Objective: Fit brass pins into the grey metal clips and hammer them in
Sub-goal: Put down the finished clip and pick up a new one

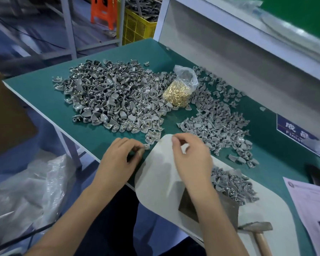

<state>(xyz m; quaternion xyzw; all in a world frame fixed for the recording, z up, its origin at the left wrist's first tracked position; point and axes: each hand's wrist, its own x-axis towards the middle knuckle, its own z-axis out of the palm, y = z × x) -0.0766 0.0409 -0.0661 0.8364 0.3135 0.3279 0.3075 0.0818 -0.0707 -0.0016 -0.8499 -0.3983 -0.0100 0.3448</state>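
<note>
- Grey metal clips point(109, 95) lie heaped across the green desk point(44, 97), with a second spread point(222, 124) to the right and a smaller pile point(233, 187) on the white board point(155, 174) at the desk's near edge.
- Brass pins point(176, 96) sit in a clear plastic bag, standing open between the two far heaps.
- At the front edge, the person's left hand point(118, 156) pinches one small clip point(146, 146) against the desk, fingers curled round it.
- Just beside it, the right hand point(190, 157) hovers over the white board with thumb and forefinger pressed together; whether a pin sits between them cannot be told, as the tips are blurred.
- A hammer point(257, 230) with a wooden handle rests at the lower right, next to a dark metal block point(227, 209) partly hidden under the right forearm.
- Pink paperwork point(310, 204) lies at the far right edge, and crumpled plastic sheeting point(31, 185) sits below the desk on the left.
</note>
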